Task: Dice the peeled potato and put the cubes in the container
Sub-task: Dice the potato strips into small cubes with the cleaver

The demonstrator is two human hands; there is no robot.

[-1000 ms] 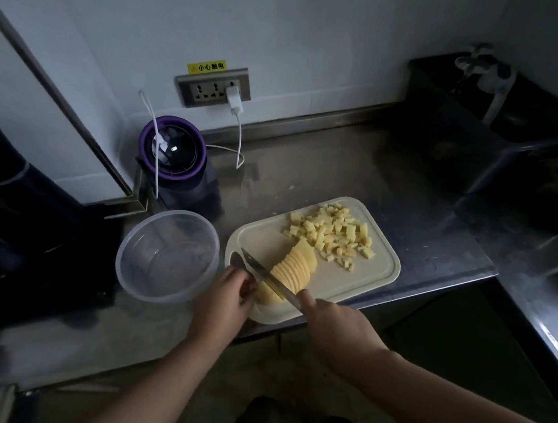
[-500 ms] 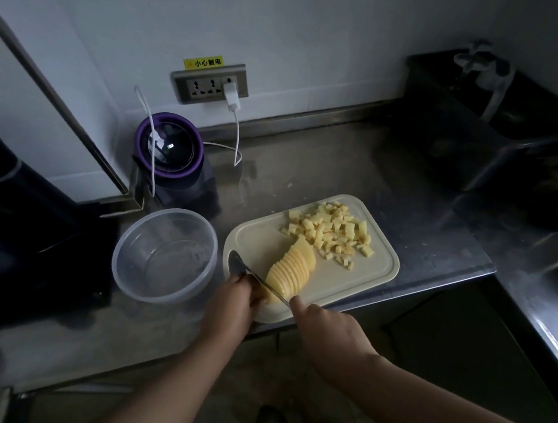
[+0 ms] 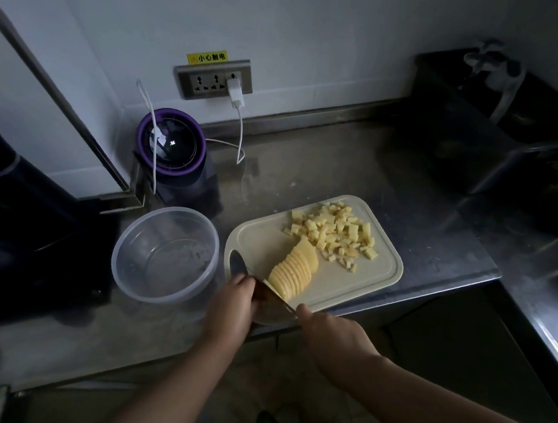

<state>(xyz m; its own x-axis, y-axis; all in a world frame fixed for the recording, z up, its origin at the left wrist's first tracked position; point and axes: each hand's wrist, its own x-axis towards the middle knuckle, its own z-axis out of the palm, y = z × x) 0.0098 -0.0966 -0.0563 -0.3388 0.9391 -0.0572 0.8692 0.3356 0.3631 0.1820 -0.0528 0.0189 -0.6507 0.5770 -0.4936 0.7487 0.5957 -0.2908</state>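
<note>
knife (image 3: 241, 266) has crept to the last bit of our potato (image 3: 294, 269), near-left corner of the board (image 3: 381, 273) | left hand (image 3: 233, 306) curled on potato, right hand (image 3: 330, 334) grips knife | slicing nearly done, we'd dice next | cubes (image 3: 334, 232) at far-right corner, container (image 3: 169, 261) empty

Off to the sides of your work: a steel counter with plugged-in gear by the wall.
Your steel counter (image 3: 344, 170) carries a purple-rimmed blender (image 3: 171, 141) at ten o'clock, with a white cable (image 3: 154, 160) draped over its lid. At eleven o'clock you have a wall socket (image 3: 212, 78), a yellow label (image 3: 207, 57) above it and a white charger (image 3: 235, 93) in its right outlet. A dark sink (image 3: 469, 128) with a tap (image 3: 498, 72) sits at two o'clock, and a dark appliance (image 3: 13, 204) at nine.
</note>
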